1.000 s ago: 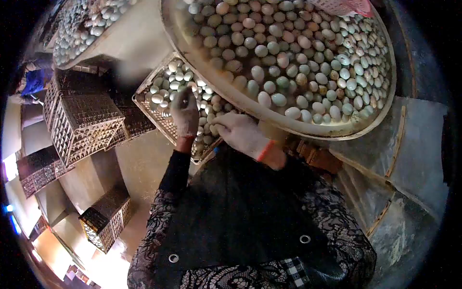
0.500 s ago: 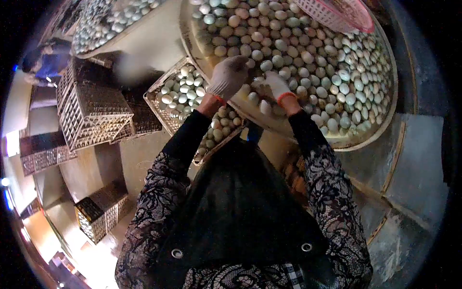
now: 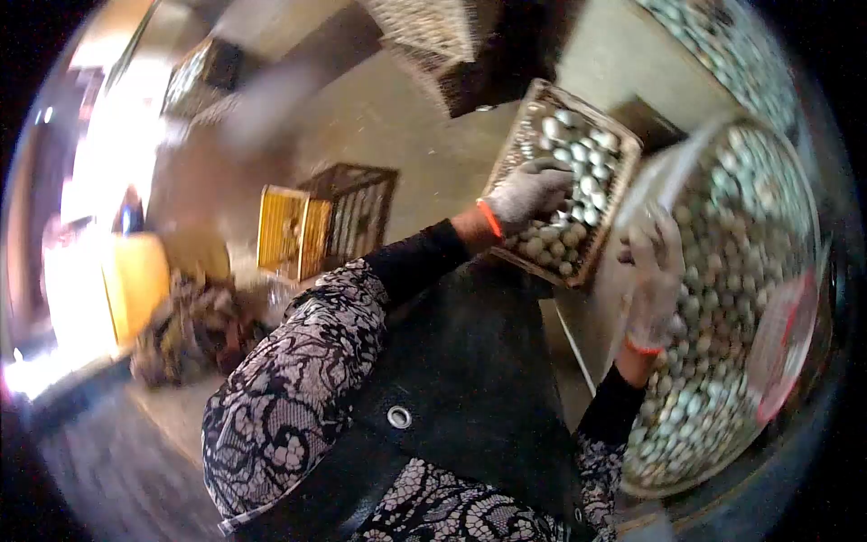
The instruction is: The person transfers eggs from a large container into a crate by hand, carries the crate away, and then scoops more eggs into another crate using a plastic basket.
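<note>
My left hand (image 3: 531, 194), in a pale knitted glove with an orange cuff, is over the rectangular crate (image 3: 625, 169), its fingers curled downward above the eggs (image 3: 591, 187). Whatever those fingers hold is hidden. White and pale eggs fill the crate's upper part, and browner ones lie near its lower end. My right hand (image 3: 655, 266), gloved the same way, is at the near rim of the big round tub (image 3: 808, 203) full of eggs. Its fingers are bent and blurred, and their contents cannot be made out.
A pink basket (image 3: 784, 348) sits in the tub's right side. Another mass of eggs (image 3: 722, 50) shows at the upper right. A yellow-fronted crate (image 3: 293, 230) stands on the floor at left, near a brown heap (image 3: 194, 330). Stacked crates (image 3: 424, 32) are at the top.
The view has swung left, shifting crate and tub to the right. From over the tub, my left hand has moved to the crate; my right hand is now at the tub's rim.
</note>
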